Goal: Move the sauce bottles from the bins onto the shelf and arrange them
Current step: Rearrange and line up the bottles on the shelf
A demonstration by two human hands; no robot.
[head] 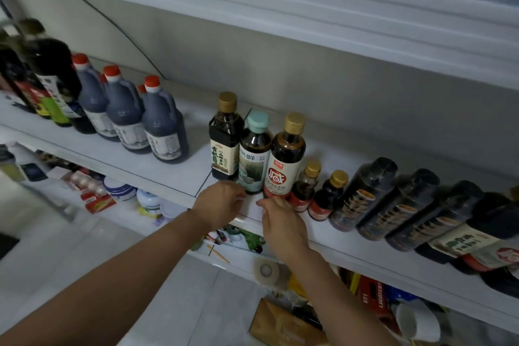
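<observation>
Centre frame: our left hand [222,202] and right hand [280,222], loosely curled and empty, near the teal-capped bottle [254,154]; probably heavy, slick, so we'd grip mid-body.

Before me: white shelf [179,175], seamed board. Over my head: upper shelf [309,3], white. Behind: plain grey-beige wall [309,78], thin dark line [123,32] curving across. Below me: pale tiled floor [61,253]. Light dim, even.

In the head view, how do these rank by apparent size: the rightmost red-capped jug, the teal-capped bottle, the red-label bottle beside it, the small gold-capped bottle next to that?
1. The red-capped jug, the bulkiest.
2. The red-label bottle and the teal-capped bottle: nearly alike, so unranked.
3. The small gold-capped bottle, clearly smallest.
</observation>
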